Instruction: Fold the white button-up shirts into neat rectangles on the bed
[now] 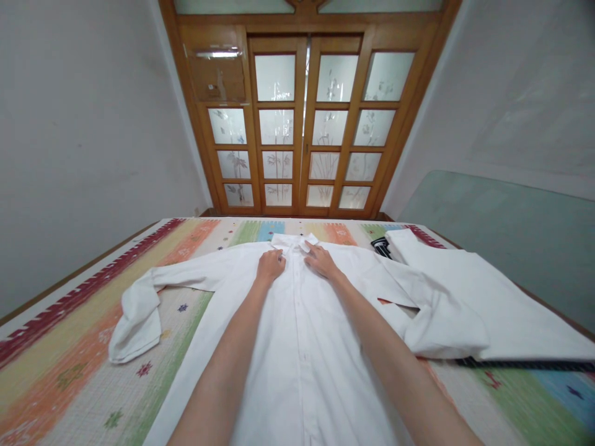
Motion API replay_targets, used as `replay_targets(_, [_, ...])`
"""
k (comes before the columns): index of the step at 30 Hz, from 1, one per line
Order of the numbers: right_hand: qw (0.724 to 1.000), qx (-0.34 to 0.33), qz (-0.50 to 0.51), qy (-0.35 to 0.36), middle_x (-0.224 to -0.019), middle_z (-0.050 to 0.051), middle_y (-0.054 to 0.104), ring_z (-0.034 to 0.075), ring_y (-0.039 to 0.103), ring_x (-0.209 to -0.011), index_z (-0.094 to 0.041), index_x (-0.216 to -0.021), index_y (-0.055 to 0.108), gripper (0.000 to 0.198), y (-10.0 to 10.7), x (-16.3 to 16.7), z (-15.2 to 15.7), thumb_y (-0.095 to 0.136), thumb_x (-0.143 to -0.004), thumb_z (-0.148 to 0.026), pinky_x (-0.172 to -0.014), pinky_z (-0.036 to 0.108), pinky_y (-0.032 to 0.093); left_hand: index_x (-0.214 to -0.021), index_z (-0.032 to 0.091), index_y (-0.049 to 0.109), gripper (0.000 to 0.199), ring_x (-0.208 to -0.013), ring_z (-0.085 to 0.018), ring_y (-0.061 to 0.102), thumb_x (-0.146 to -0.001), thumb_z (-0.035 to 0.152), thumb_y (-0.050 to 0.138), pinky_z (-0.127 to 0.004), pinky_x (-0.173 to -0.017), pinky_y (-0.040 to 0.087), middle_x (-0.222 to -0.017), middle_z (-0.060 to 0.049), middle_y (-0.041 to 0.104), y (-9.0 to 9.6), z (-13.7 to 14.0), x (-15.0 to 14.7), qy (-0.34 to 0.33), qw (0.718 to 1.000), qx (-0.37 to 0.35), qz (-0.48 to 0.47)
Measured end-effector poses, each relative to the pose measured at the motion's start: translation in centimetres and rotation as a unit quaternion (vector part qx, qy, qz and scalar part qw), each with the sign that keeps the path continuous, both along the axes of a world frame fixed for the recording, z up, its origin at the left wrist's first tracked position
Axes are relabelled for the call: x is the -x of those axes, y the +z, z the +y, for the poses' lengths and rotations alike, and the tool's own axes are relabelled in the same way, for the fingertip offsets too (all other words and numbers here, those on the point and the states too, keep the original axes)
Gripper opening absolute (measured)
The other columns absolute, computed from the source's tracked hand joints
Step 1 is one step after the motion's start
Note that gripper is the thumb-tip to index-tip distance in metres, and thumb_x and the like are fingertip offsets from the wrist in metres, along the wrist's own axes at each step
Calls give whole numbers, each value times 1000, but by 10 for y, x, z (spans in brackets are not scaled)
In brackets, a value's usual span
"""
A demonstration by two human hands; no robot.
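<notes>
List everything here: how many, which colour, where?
shirt: one, white, spread centrally
patterned cover: one, multicoloured, beneath the shirt
white cloth: count unclear, white, right
dark cloth: count unclear, black-and-white, by the white cloth
wooden door set: one, brown, far end
brown panel: one, brown, door set's upper left
walls: two, pale, left and right
green panel: one, pale green, far right
left hand: one, bare, on shirt's top
right hand: one, bare, on shirt's top

No text, label, brand, number or sign legible anywhere in view.
</notes>
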State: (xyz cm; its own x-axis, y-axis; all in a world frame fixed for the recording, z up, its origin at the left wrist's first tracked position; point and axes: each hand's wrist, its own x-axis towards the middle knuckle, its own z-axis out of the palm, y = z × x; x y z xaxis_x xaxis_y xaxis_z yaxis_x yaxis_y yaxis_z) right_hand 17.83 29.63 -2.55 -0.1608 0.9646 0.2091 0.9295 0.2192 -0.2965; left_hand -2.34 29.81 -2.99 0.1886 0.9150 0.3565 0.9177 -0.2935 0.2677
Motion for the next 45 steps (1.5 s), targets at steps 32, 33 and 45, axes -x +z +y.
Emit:
replay_targets(32, [1000,-27,-1,-14,-135,14,58,24,51,-123,-15,-144,45,58,-4,8,-1,51,-90,-35,-104,30,34,-152,15,27,64,-141,-27,32,-91,28,45,-40,-109,35,-142,-13,53,-2,5,1,-62,996,-3,59])
replay_targets(33, [999,-48,14,-21,-127,12,63,23,54,-118,-16,-139,52,51,-6,7,0,49,-92,-36,-101,30,36,-151,15,28,64,-140,-26,34,-91,28,45,-40,-109,35,-142,-13,53,-2,5,1,-60,996,-5,60])
replay_targets(45, [968,-199,150,39,-89,7,61,20,56,-85,-18,-96,70,23,-22,14,28,52,-83,-13,-83,32,45,-151,13,26,65,-115,-26,61,-90,26,45,-38,-103,41,-137,-16,57,-6,7,1,-81,996,-9,39])
